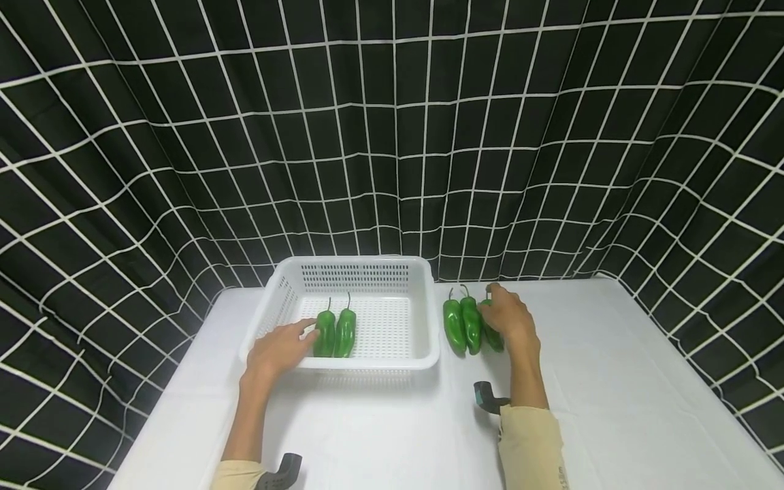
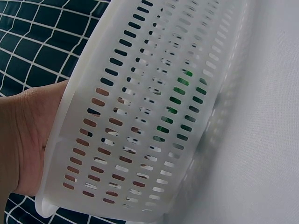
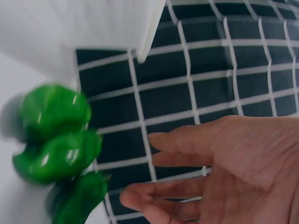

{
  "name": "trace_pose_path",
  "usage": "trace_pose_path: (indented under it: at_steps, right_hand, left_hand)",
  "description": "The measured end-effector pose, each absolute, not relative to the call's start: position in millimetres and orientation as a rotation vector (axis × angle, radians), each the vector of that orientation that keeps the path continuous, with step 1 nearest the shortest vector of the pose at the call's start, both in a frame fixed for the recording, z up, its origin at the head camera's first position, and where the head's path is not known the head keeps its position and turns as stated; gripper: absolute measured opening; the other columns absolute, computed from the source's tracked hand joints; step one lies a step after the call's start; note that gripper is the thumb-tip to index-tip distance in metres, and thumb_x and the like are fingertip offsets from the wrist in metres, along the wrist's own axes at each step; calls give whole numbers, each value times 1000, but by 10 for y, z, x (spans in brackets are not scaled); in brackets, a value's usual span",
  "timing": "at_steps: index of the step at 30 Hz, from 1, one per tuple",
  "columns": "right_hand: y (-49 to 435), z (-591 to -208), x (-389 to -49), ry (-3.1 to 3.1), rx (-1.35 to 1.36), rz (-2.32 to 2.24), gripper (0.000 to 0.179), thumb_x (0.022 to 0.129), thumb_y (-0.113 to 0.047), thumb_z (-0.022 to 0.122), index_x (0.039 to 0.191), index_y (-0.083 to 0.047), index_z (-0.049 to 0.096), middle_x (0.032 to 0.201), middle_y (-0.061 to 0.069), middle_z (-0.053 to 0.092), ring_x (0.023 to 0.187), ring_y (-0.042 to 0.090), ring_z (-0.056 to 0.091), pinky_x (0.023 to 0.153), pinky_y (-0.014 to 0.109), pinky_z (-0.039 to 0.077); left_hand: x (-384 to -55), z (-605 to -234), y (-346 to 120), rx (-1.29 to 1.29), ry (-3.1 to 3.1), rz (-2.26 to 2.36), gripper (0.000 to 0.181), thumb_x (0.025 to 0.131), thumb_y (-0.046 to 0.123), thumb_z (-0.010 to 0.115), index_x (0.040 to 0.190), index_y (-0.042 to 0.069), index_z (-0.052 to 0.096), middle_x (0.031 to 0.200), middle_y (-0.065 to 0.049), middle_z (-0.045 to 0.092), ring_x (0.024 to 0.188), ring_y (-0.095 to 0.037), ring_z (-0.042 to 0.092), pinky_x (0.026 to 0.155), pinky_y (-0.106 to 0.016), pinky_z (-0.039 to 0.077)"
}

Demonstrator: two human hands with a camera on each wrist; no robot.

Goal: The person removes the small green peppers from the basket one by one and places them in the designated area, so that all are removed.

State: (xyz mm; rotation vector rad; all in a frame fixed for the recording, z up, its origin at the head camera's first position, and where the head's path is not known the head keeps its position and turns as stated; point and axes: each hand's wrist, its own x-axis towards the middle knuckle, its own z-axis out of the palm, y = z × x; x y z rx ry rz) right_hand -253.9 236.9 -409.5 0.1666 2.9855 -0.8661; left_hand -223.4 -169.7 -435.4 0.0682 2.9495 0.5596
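Inside the white basket (image 1: pixel 381 363), two green peppers (image 1: pixel 346 333) lie side by side with stems pointing away. My left hand (image 1: pixel 280 350) reaches over the near left corner, its fingertips at the left pepper (image 1: pixel 325 335). In the left wrist view, the perforated basket wall (image 2: pixel 126 116) hides most of those fingers. Right of the basket, three more green peppers (image 1: pixel 454 327) lie in a row. My right hand (image 1: pixel 508 314) is over the rightmost pepper (image 1: pixel 492 335), partly covering it. The right wrist view shows that hand (image 3: pixel 224 168) with extended fingers apart from the peppers (image 3: pixel 58 156).
A white cloth (image 1: pixel 612 381) covers the table. Behind it and along both sides hangs a dark curtain (image 1: pixel 392 136) with a white grid. A dark curved device part (image 1: pixel 486 397) juts from the right wrist, and another (image 1: pixel 284 471) from the left.
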Motion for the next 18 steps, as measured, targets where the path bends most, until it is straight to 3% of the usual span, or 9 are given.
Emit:
trace_pose_path:
  at_steps: [9, 14, 18]
  right_hand:
    - [1918, -3983, -2518, 3060, -105, -985, 52, 104, -18, 60, 151, 0, 49, 147, 34, 55, 132, 53, 58, 106, 68, 51]
    - [1643, -3975, -2486, 3145, -193, -1066, 45, 102, -15, 64, 144, 1, 57, 133, 31, 62, 120, 46, 65, 97, 59, 59]
    - [1381, -3976, -2457, 3191, -324, -1159, 42, 99, -12, 67, 140, -2, 60, 114, 21, 68, 100, 33, 68, 80, 43, 62]
  left_hand:
    - [-2234, -4353, -1685, 63, 2946, 568, 56, 108, 47, 41, 155, 18, 52, 153, -20, 58, 140, -53, 52, 108, -76, 44]
    - [-2227, -4346, -1682, 63, 2945, 566, 56, 108, 47, 41, 155, 18, 52, 153, -21, 57, 140, -54, 52, 107, -76, 45]
    - [-2224, -4344, -1689, 55, 2942, 563, 57, 108, 47, 41, 155, 17, 51, 154, -21, 56, 141, -54, 51, 109, -75, 44]
